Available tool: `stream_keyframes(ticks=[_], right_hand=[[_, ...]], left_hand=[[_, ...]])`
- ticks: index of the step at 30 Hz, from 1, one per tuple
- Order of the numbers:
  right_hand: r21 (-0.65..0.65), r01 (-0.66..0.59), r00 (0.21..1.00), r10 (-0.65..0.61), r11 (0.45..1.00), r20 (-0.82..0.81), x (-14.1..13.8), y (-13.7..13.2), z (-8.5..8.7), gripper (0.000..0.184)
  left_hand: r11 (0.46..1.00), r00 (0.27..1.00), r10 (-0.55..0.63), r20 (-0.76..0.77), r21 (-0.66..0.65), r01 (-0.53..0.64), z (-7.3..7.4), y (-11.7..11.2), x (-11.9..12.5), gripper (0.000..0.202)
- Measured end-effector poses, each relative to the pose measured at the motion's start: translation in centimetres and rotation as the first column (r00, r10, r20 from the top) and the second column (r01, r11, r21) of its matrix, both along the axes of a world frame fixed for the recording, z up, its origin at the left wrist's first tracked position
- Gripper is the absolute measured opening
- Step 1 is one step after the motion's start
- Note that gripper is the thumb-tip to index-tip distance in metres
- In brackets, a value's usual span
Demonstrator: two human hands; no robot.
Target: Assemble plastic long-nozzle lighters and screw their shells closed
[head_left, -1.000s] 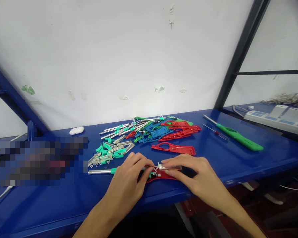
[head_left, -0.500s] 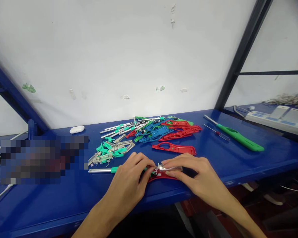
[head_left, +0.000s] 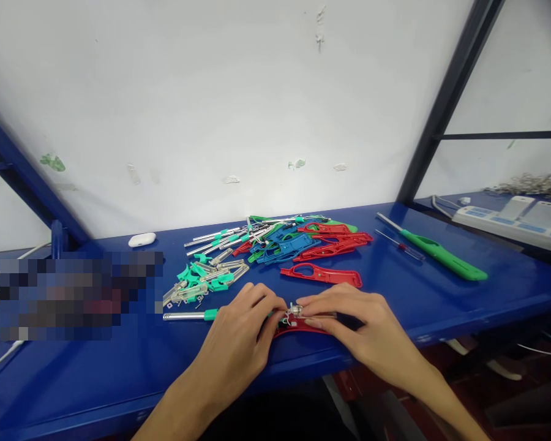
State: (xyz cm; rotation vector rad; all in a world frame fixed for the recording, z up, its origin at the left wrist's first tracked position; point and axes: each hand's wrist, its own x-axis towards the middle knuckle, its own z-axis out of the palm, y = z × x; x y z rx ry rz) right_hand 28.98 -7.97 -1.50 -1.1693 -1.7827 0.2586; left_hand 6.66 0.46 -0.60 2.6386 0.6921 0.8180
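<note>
Near the table's front edge lies an opened lighter: a red half-shell with a metal tube and green collar pointing left. My left hand is closed over its middle, fingertips at thin white wiring and a dark part, partly covering them. My right hand pinches a clear fuel tank with a metal valve end, held at the right part of the half-shell. Fingers hide most of the tank, so I cannot tell whether it sits fully in the shell. Another red half-shell lies just behind.
Behind are piles of red and blue shells, metal tubes, and green triggers with clear tanks. A screwdriver and a whole green lighter lie right. A white case and a blurred patch are left.
The fuel tank in my right fingers has shifted and tilted slightly at the red half-shell. My left hand stays in nearly the same place.
</note>
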Motion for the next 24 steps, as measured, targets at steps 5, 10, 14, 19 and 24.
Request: stream_keyframes(ticks=[5, 10, 14, 19, 24], right_hand=[[0.017, -0.001, 1.000, 0.001, 1.000, 0.001, 0.04, -0.21, -0.06, 0.021], [0.049, -0.008, 1.000, 0.008, 0.999, 0.012, 0.09, -0.16, -0.15, 0.020], [0.058, -0.011, 1.000, 0.010, 0.998, 0.014, 0.13, 0.00, -0.24, 0.019], [0.059, -0.014, 1.000, 0.013, 0.998, 0.018, 0.17, 0.11, -0.26, 0.020], [0.061, -0.017, 0.999, 0.015, 0.998, 0.029, 0.19, 0.04, -0.28, 0.019]], left_hand=[[1.000, 1.000, -0.009, 0.020, 0.015, 0.008, -0.13, -0.07, -0.04, 0.019], [0.999, 0.998, -0.030, 0.047, 0.043, 0.028, -0.16, 0.06, -0.03, 0.019], [0.997, 0.997, -0.044, 0.059, 0.059, 0.041, -0.19, 0.11, -0.04, 0.019], [0.996, 0.996, -0.056, 0.069, 0.075, 0.050, -0.19, 0.14, 0.01, 0.018], [0.994, 0.995, -0.066, 0.079, 0.097, 0.059, -0.24, 0.01, -0.01, 0.018]])
